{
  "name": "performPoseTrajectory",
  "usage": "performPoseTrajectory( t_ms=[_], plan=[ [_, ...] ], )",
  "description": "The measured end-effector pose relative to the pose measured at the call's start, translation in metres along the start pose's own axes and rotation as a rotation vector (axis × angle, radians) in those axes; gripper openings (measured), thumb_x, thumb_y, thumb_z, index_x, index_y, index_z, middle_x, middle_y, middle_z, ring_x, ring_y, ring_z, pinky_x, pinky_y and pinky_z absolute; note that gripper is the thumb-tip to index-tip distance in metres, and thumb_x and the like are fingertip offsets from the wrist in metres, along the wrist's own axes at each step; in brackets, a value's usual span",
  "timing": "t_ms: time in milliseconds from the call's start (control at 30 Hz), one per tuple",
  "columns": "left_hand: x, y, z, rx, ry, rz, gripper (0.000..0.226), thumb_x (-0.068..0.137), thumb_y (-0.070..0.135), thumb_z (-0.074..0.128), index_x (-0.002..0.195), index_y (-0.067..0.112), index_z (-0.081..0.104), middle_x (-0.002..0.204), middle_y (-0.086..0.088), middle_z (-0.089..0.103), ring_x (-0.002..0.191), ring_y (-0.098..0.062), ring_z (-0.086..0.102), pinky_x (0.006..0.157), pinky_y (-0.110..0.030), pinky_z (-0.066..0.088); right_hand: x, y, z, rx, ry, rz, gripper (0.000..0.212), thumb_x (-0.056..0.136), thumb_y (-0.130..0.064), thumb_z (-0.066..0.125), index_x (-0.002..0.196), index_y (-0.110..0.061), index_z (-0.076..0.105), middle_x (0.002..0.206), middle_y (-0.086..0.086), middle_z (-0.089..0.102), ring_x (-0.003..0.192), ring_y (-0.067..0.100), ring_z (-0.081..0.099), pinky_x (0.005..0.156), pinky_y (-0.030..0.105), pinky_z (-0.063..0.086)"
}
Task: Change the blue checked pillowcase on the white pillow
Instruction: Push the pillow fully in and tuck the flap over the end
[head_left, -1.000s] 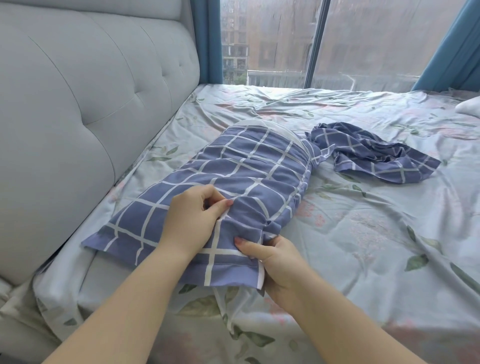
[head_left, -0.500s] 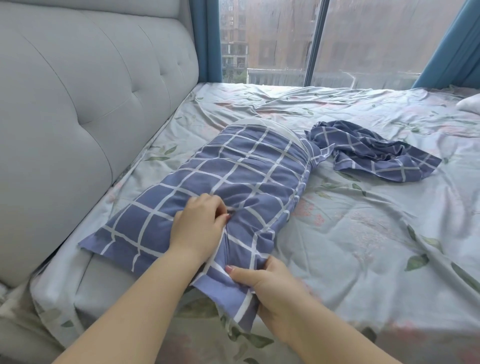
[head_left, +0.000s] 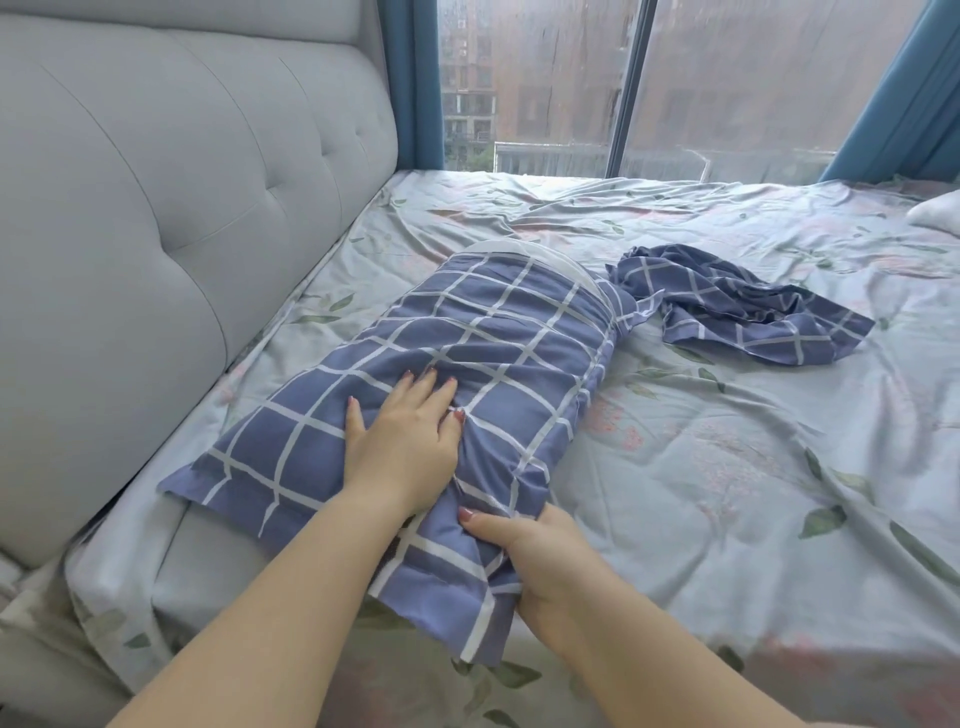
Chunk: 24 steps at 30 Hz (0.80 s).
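- Gripping the near corner of the blue checked pillowcase (head_left: 493, 353) with the right hand (head_left: 545, 566), thumb on top and fingers curled under the bunched cloth.
- Dragged that corner nearer within the last second, off the flat and past the near edge of the bed (head_left: 727, 467); now hanging in a twisted fold instead of lying square.
- Pressing down just beyond with the left hand (head_left: 402, 441), palm flat and fingers spread on the cloth; no longer pinching a tuck as a moment ago.
- Reads as pinning the filling with one of the hands while tugging the cover along it with the other. Probably sliding the case off toward the near end, though possibly seating it; hard to tell, with the case's opening not plainly shown.
- Unfinished either way: wrapped round most of the white pillow (head_left: 561, 260), lying lengthwise on the bed close beside the grey headboard (head_left: 182, 208), with only a pale rounded end poking out at the far side.
- Looks thin, soft and creased: slate blue with white grid lines, flat flange along the near left edge, gathered tight at the far end.
- Farther right, a second checked pillowcase (head_left: 737, 306) crumpled loose on the floral sheet, just beside the pillow's far end and unmoved.
- Farthest off, a rain-streaked window (head_left: 727, 78) flanked by blue curtains (head_left: 410, 78).
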<state>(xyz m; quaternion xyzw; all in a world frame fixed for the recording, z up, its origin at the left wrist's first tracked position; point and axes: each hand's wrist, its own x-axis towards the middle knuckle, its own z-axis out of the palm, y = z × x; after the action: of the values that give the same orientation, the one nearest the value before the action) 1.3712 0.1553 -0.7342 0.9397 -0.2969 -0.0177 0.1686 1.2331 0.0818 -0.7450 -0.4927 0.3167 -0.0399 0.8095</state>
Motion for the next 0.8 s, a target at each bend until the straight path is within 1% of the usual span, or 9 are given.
performPoseTrajectory(
  t_ms=[133,233,300,367,433,500,633,733,800],
  plan=[
    [0.017,-0.009,-0.001,-0.015,-0.061,0.038,0.050,0.106,0.037,0.024,0.156,0.033,0.019,0.164,0.016,0.009,0.151,-0.007,-0.002,0.120,-0.052,-0.005,-0.004,0.001,-0.003,-0.005,-0.058,0.032,0.021,0.083,0.005,0.071,0.103,-0.003,0.072,0.096,0.017,0.075,0.090,0.035,0.073,0.081,0.047,0.059],
    [0.010,-0.009,-0.002,-0.084,0.087,0.071,0.044,0.103,0.036,0.039,0.147,0.029,0.041,0.158,0.011,0.029,0.149,-0.013,0.017,0.120,-0.047,0.010,0.001,-0.002,-0.008,-0.037,-0.073,0.055,0.026,0.081,0.003,0.074,0.105,-0.004,0.072,0.099,0.017,0.075,0.093,0.034,0.073,0.085,0.048,0.058],
    [-0.002,-0.005,-0.007,-0.180,0.267,0.062,0.030,0.097,0.032,0.054,0.125,0.023,0.061,0.133,0.004,0.050,0.129,-0.020,0.042,0.103,-0.040,0.039,0.005,-0.007,-0.009,-0.057,-0.064,0.075,0.029,0.080,-0.001,0.077,0.108,-0.005,0.071,0.098,0.016,0.075,0.092,0.034,0.073,0.087,0.050,0.057],
    [-0.015,0.000,-0.014,-0.252,0.331,0.008,0.016,0.093,0.030,0.062,0.106,0.021,0.063,0.108,0.003,0.049,0.107,-0.019,0.049,0.081,-0.036,0.048,0.009,-0.013,-0.008,-0.034,-0.059,0.079,0.032,0.078,-0.008,0.080,0.109,-0.005,0.070,0.097,0.016,0.076,0.091,0.033,0.073,0.089,0.050,0.057],
    [-0.026,0.002,-0.019,-0.252,0.260,-0.013,0.014,0.092,0.034,0.062,0.099,0.023,0.061,0.097,0.006,0.048,0.098,-0.019,0.051,0.078,-0.036,0.047,0.014,-0.017,-0.007,0.002,-0.047,0.073,0.039,0.075,-0.022,0.084,0.109,-0.006,0.070,0.098,0.014,0.076,0.093,0.032,0.073,0.092,0.049,0.055],
    [-0.036,0.001,-0.020,-0.218,0.159,0.004,0.021,0.094,0.042,0.058,0.105,0.025,0.061,0.099,0.008,0.050,0.103,-0.018,0.049,0.086,-0.038,0.046,0.022,-0.016,-0.007,0.032,0.002,0.074,0.046,0.073,-0.034,0.085,0.110,-0.010,0.070,0.097,0.011,0.076,0.092,0.029,0.073,0.093,0.046,0.056],
    [-0.049,0.003,-0.019,-0.148,0.069,-0.012,0.046,0.097,0.056,0.039,0.133,0.032,0.053,0.132,0.013,0.047,0.126,-0.014,0.037,0.106,-0.043,0.037,0.037,-0.008,-0.005,0.097,0.076,0.061,0.046,0.077,-0.032,0.083,0.115,-0.013,0.068,0.099,0.012,0.076,0.091,0.030,0.074,0.089,0.048,0.057],
    [-0.043,0.004,-0.012,-0.005,-0.060,-0.007,0.059,0.098,0.061,0.026,0.152,0.038,0.027,0.159,0.017,0.020,0.147,-0.008,0.013,0.121,-0.051,0.011,0.042,0.000,-0.003,0.107,0.101,0.045,0.042,0.079,-0.027,0.080,0.116,-0.013,0.068,0.099,0.013,0.076,0.091,0.031,0.073,0.085,0.050,0.058],
    [-0.034,0.002,-0.008,0.035,-0.124,-0.008,0.060,0.099,0.061,0.021,0.155,0.041,0.013,0.164,0.018,0.002,0.151,-0.006,-0.004,0.119,-0.056,-0.004,0.043,0.002,-0.002,0.110,0.111,0.051,0.041,0.080,-0.029,0.080,0.115,-0.013,0.067,0.099,0.012,0.076,0.090,0.031,0.074,0.083,0.051,0.059]
  ],
)
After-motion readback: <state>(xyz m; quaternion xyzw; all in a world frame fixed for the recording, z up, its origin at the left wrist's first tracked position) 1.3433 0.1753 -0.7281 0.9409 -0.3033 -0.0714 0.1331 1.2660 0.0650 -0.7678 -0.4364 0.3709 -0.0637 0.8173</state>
